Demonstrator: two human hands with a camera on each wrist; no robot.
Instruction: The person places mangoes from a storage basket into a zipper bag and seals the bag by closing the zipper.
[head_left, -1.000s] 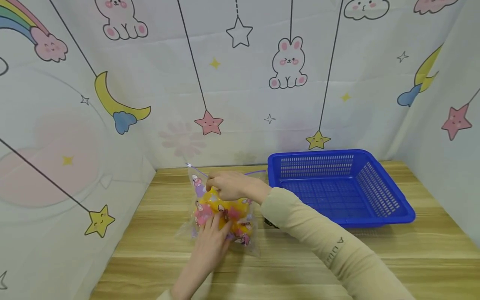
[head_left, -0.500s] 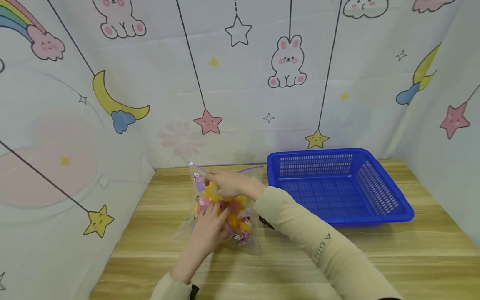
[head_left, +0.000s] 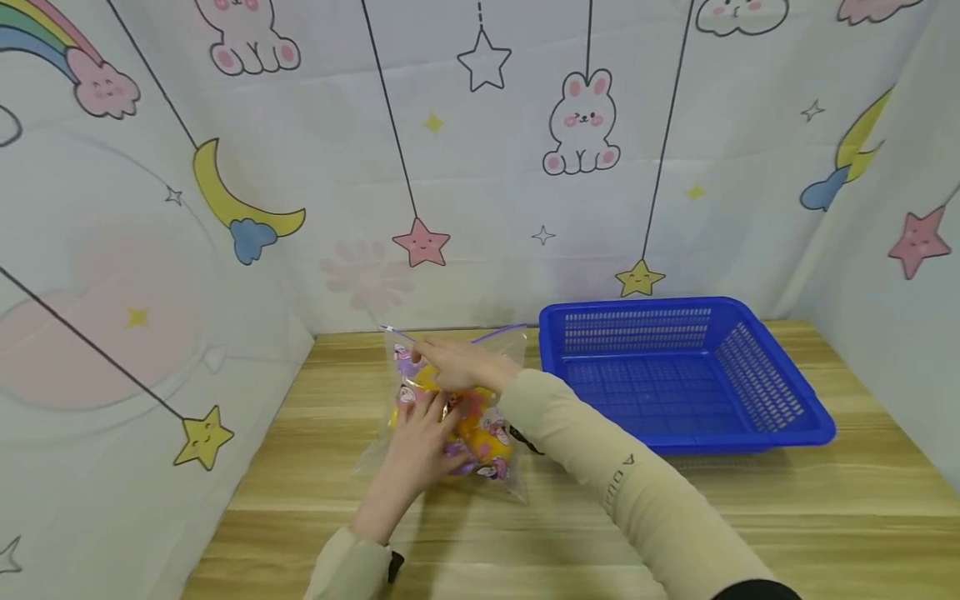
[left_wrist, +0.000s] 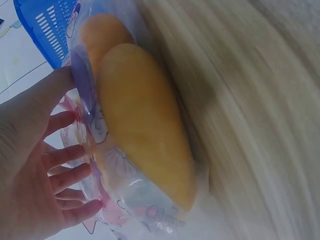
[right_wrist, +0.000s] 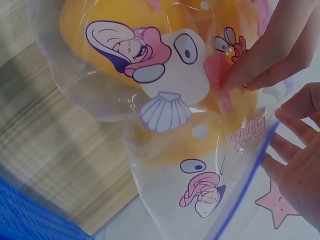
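Observation:
A clear zip bag (head_left: 491,425) printed with pink and purple cartoon figures leans upright at the back of the table, its purple-blue zip strip (right_wrist: 248,175) at the top. Inside are smooth, rounded orange-yellow items (left_wrist: 142,115), one long and tapering. My left hand (head_left: 422,442) touches the front of the bag with spread fingers; the left wrist view shows its fingertips against the plastic. My right hand (head_left: 465,364) reaches across above it and grips the bag's top edge. In the right wrist view its fingers (right_wrist: 280,145) pass behind the zip strip, tips hidden.
A blue plastic basket (head_left: 780,440) with perforated sides stands right of the bag, close to it. Beneath both is a wood-grain table (head_left: 300,467). A white cartoon-printed cloth (head_left: 487,192) hangs behind and along both sides.
My left hand has slid slightly upward on the bag's front. The bag's top has come a little more upright, and my right forearm has shifted left. The basket stays put.

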